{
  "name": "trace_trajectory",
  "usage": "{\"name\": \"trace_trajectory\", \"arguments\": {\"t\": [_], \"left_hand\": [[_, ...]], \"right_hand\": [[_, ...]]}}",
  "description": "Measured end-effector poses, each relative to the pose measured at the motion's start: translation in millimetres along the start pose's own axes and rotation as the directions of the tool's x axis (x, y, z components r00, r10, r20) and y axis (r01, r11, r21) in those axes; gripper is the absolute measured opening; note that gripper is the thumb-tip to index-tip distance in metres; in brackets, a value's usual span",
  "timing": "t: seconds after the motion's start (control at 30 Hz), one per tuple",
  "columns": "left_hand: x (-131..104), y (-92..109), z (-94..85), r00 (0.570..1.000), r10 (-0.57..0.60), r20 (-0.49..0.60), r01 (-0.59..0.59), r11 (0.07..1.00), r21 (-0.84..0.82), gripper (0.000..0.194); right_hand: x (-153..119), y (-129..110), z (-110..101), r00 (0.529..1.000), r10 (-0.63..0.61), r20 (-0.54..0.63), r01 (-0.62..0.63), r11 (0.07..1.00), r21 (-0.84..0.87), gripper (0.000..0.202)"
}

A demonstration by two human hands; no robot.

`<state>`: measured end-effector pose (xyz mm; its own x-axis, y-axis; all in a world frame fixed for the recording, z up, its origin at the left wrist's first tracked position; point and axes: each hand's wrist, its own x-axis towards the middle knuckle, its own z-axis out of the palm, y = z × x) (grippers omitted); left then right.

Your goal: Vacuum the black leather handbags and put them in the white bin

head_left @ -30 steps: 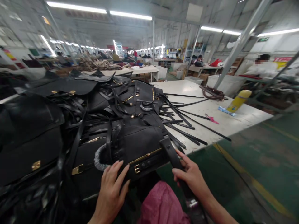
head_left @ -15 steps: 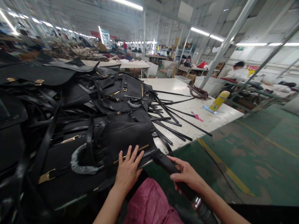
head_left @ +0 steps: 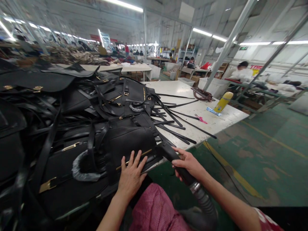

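Note:
My left hand point(head_left: 132, 175) lies flat with spread fingers on a black bag point(head_left: 130, 138), over its gold zipper point(head_left: 147, 153). A wrapped, ring-shaped handle point(head_left: 80, 170) shows on the black material to the left. In my right hand point(head_left: 191, 165) is a black hose nozzle point(head_left: 169, 153), with fingers and thumb wrapped around it. Its flat tip points at the bag's right edge; whether they touch I cannot tell. Behind my hand, a metal clamp point(head_left: 194, 187) joins the nozzle to a ribbed hose point(head_left: 205, 202).
More black bags point(head_left: 137, 91) are heaped on the left, their straps point(head_left: 180, 134) fanning across the white table point(head_left: 168, 86). Pink-handled snips point(head_left: 201, 119), a yellow bottle point(head_left: 223, 102) and coiled brown cords point(head_left: 202, 95) lie farther right. A person point(head_left: 242, 72) is at another table.
My right hand has moved the nozzle slightly up and left, bringing its tip to the bag's edge. More of the ribbed hose shows. My left hand stays on the bag.

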<state>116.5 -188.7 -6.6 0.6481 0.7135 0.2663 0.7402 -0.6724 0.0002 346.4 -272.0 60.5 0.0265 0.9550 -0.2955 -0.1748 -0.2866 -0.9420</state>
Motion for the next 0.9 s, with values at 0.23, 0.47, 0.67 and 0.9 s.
{"name": "trace_trajectory", "arguments": {"t": [0.23, 0.47, 0.67, 0.9], "left_hand": [[-1.3, -0.4, -0.1, 1.0, 0.008, 0.002, -0.008, 1.0, 0.003, 0.05], [-5.2, 3.8, -2.3, 1.0, -0.008, -0.023, 0.008, 1.0, -0.003, 0.039], [-31.0, 13.0, -10.9, 0.997, -0.018, 0.074, 0.025, 0.995, -0.095, 0.041], [-42.6, 5.2, -19.0, 0.999, -0.012, 0.053, 0.019, 0.991, -0.131, 0.04]], "right_hand": [[13.1, -6.5, -1.1, 0.961, 0.207, 0.186, -0.192, 0.977, -0.097, 0.068], [41.4, -33.2, 19.1, 0.975, 0.083, 0.206, -0.056, 0.989, -0.136, 0.067], [52.9, -44.6, 11.4, 0.994, -0.09, 0.063, 0.091, 0.996, -0.008, 0.067], [62.9, -42.0, -1.1, 0.98, 0.054, 0.194, -0.051, 0.998, -0.022, 0.059]]}}
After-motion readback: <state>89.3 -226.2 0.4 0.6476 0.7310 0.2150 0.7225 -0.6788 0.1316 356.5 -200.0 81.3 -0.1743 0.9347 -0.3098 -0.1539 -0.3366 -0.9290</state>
